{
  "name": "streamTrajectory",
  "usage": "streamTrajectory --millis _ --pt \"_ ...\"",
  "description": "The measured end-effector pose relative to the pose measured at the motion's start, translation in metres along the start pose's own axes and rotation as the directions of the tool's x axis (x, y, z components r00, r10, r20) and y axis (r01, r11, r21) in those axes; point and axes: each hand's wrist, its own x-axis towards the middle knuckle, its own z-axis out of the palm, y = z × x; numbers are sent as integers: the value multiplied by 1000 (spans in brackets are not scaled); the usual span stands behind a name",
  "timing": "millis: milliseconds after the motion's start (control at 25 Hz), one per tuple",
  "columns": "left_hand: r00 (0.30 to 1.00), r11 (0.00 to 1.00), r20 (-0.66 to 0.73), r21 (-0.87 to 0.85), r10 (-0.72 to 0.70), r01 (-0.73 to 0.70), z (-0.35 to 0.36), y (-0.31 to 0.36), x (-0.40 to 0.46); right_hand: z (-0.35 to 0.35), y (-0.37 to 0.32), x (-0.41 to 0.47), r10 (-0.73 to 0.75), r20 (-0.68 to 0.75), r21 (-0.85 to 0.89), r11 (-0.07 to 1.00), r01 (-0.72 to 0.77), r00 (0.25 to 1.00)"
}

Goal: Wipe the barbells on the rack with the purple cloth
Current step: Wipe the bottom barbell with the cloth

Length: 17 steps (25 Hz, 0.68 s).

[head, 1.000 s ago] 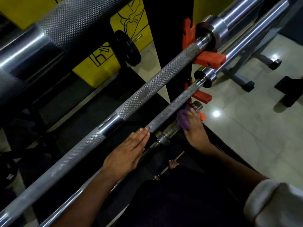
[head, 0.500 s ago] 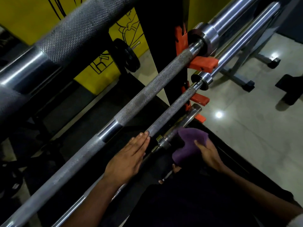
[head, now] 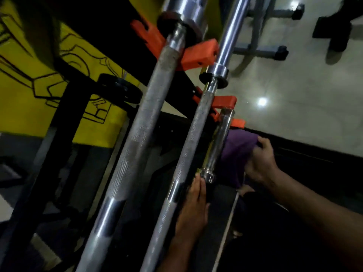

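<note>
Three steel barbells lie on orange hooks (head: 200, 54) of a black rack. The thick top bar (head: 141, 134) and the middle knurled bar (head: 190, 146) run steeply up the frame. Below them is the short chrome sleeve of the lowest bar (head: 218, 142). My right hand (head: 259, 161) grips the purple cloth (head: 237, 152), which hangs just right of that sleeve. My left hand (head: 194, 209) lies flat with straight fingers along the lowest bar, fingertips at its collar.
A yellow wall with black line art (head: 59, 79) stands behind the rack. A black weight plate (head: 119, 89) hangs on a peg. Grey bench legs (head: 261, 48) and dark equipment feet stand on the shiny tiled floor (head: 294, 107) to the right.
The view swung, so the bars now run steeper. My right hand pulled the cloth back off the lowest bar's end and now holds it beside the sleeve. My left hand stayed flat.
</note>
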Motion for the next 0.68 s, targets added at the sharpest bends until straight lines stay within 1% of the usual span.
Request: streamTrajectory --millis 80,160,200,280,320,360,440,480,560,600,680 --pt "998 998 -25 -17 65 -66 19 -13 1 16 15 28 -6 13 79 997 5 1000" --pt "991 993 -52 -3 121 -121 33 -20 0 21 27 57 -29 -15 168 985 31 999" --pt "990 992 -59 16 129 -129 36 -22 1 20 33 67 -35 6 211 977 33 999" --pt "987 990 -84 37 135 -133 42 -24 2 21 48 84 -45 98 301 954 13 994" --pt "987 992 -100 32 128 -126 43 -21 2 26 56 86 -31 115 288 957 -3 993" --pt "985 991 -111 30 130 -127 43 -20 2 29 67 89 -8 112 233 972 -18 994" --pt "978 987 -141 81 151 -141 45 -21 1 30 91 84 62 109 75 995 -71 992" --pt "980 982 -121 116 160 -146 45 -22 2 23 99 77 74 118 9 997 -75 990" --pt "978 977 -108 139 178 -162 47 -24 1 8 103 59 39 140 -88 996 -27 989" --pt "976 979 -125 117 181 -166 46 -24 0 0 98 52 -1 143 -91 996 14 990" --pt "974 981 -132 83 184 -174 44 -24 -3 -11 81 50 -43 146 17 999 41 988"
